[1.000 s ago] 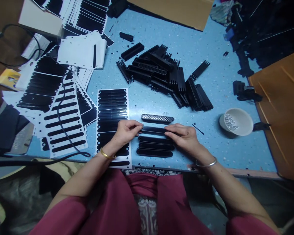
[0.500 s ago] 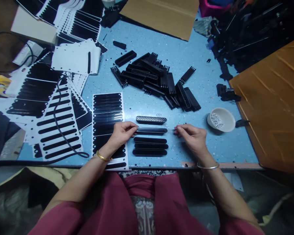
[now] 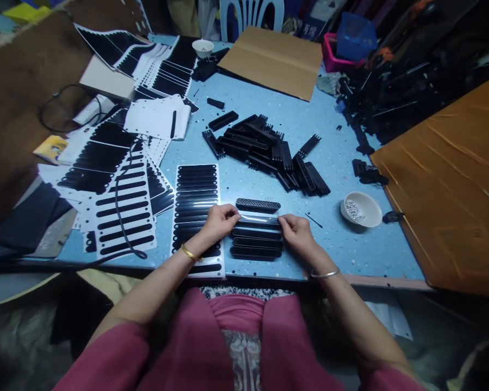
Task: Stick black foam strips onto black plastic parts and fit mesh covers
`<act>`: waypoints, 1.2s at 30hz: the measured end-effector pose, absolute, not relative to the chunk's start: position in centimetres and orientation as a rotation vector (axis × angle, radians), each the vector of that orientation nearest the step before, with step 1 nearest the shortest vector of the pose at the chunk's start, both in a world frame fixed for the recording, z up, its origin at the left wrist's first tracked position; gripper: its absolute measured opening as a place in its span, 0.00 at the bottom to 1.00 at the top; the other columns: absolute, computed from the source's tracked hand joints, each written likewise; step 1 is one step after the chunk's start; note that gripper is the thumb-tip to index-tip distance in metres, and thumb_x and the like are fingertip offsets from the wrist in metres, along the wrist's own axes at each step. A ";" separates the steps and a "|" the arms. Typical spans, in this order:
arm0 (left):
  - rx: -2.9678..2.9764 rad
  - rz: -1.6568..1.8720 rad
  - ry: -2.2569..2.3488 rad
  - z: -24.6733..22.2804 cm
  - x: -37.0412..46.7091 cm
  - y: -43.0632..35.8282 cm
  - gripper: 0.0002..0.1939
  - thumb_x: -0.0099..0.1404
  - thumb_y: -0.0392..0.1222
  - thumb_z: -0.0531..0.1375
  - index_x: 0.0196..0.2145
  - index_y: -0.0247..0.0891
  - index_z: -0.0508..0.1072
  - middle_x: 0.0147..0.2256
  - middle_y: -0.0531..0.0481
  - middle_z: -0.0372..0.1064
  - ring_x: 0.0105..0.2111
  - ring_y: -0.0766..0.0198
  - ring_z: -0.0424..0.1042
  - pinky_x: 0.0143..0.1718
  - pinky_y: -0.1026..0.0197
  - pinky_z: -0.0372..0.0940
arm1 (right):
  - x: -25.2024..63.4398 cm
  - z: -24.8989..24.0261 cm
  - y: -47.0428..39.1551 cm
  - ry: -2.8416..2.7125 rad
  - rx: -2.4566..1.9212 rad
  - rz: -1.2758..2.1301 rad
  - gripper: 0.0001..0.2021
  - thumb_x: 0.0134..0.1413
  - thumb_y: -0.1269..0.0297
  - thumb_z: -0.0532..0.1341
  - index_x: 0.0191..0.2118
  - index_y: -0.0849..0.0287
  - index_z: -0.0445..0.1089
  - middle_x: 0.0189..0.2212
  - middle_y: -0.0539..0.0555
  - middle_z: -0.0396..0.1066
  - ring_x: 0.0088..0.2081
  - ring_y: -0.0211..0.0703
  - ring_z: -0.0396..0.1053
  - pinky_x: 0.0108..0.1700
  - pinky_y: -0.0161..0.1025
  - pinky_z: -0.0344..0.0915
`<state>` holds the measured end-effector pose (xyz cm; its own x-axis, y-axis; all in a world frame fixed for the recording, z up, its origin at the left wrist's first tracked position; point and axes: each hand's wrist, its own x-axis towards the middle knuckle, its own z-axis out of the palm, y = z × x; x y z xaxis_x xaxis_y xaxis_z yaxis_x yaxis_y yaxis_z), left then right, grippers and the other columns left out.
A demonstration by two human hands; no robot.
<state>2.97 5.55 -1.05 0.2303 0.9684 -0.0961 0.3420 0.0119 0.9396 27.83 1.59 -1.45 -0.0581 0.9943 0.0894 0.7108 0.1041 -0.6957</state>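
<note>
A glossy black strip (image 3: 259,220) is stretched level between my two hands. My left hand (image 3: 222,221) pinches its left end between thumb and fingers. At the opposite end, my right hand (image 3: 296,232) has its fingertips closed on the strip. Just beyond it lies a black piece with a mesh-patterned top (image 3: 258,205). Closer to me, several long black rounded pieces (image 3: 256,253) are lined up side by side. Beside my left wrist is a white backing sheet (image 3: 195,187) with rows of black strips, partly covered by my forearm.
A heap of black plastic pieces (image 3: 264,144) lies farther back. On the right are a white bowl (image 3: 369,210) of small shiny bits, a thin dark stick (image 3: 314,220) and a large brown package (image 3: 452,206). Strip sheets (image 3: 124,203) and a cable crowd the left; cardboard (image 3: 275,60) lies behind.
My right hand has moved left and now grips the strip's right end. My left hand stays at the left end. The view has tilted up, showing more of the far side.
</note>
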 end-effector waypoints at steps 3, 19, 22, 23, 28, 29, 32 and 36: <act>1.482 0.828 1.272 0.3 1.9 5.1 0.09 0.60 0.38 0.59 0.34 0.33 0.79 0.24 0.50 0.75 0.21 0.67 0.72 0.21 0.68 0.64 | 28.7 -0.2 0.7 -1.840 -1.607 0.420 0.17 0.64 0.59 0.52 0.29 0.58 0.73 0.19 0.54 0.73 0.22 0.44 0.70 0.25 0.38 0.65; 0.884 1.498 1.916 2.7 -13.7 -7.3 0.10 0.57 0.44 0.66 0.26 0.34 0.75 0.22 0.52 0.70 0.22 0.69 0.68 0.26 0.67 0.63 | 6.3 -2.4 -5.9 -2.557 -0.826 0.378 0.15 0.61 0.66 0.59 0.52 0.64 0.72 0.55 0.67 0.70 0.61 0.66 0.60 0.51 0.57 0.61; 0.834 1.393 1.930 0.6 -13.4 -10.8 0.09 0.51 0.42 0.69 0.23 0.33 0.76 0.19 0.53 0.69 0.21 0.69 0.66 0.24 0.67 0.61 | 7.9 -3.1 -6.4 -2.466 -0.813 0.353 0.14 0.61 0.67 0.59 0.51 0.63 0.72 0.53 0.65 0.73 0.60 0.63 0.62 0.51 0.55 0.61; 0.800 1.350 1.861 -0.1 -12.9 -11.5 0.10 0.49 0.42 0.70 0.24 0.33 0.77 0.20 0.51 0.71 0.21 0.68 0.67 0.25 0.66 0.62 | 8.4 -3.1 -6.6 -2.449 -0.800 0.348 0.14 0.61 0.68 0.59 0.51 0.63 0.72 0.52 0.64 0.73 0.60 0.62 0.62 0.51 0.54 0.61; 0.474 1.357 1.459 -1.1 -10.5 -12.3 0.11 0.44 0.39 0.72 0.25 0.31 0.78 0.22 0.50 0.72 0.24 0.68 0.67 0.28 0.67 0.60 | 9.2 -2.3 -6.9 -2.391 -0.796 0.425 0.15 0.58 0.61 0.62 0.49 0.62 0.73 0.51 0.65 0.74 0.59 0.64 0.64 0.52 0.57 0.63; 0.433 1.365 1.404 -0.8 -10.1 -12.1 0.10 0.44 0.38 0.72 0.25 0.31 0.78 0.22 0.50 0.72 0.23 0.69 0.67 0.28 0.67 0.60 | 9.1 -2.2 -6.8 -2.369 -0.823 0.453 0.16 0.58 0.59 0.62 0.48 0.61 0.74 0.49 0.65 0.75 0.58 0.64 0.66 0.51 0.57 0.64; 0.407 1.372 1.272 0.7 -9.2 -11.6 0.09 0.45 0.37 0.71 0.26 0.30 0.79 0.22 0.51 0.71 0.24 0.70 0.65 0.29 0.67 0.59 | 8.4 -2.0 -6.3 -2.268 -0.899 0.561 0.15 0.57 0.57 0.62 0.46 0.59 0.76 0.45 0.64 0.77 0.55 0.62 0.69 0.51 0.57 0.66; 0.439 1.407 1.217 1.9 -8.3 -11.0 0.08 0.46 0.37 0.71 0.25 0.31 0.79 0.23 0.51 0.70 0.25 0.69 0.65 0.30 0.66 0.58 | 7.8 -1.8 -5.5 -2.114 -0.916 0.819 0.12 0.57 0.59 0.61 0.43 0.56 0.78 0.44 0.62 0.78 0.52 0.58 0.72 0.53 0.58 0.67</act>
<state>-8.29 -10.98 1.92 -0.2638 0.8887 -0.3749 -0.4989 0.2069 0.8416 7.77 -5.46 -1.78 -0.5195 0.7869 0.3331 0.3573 0.5541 -0.7518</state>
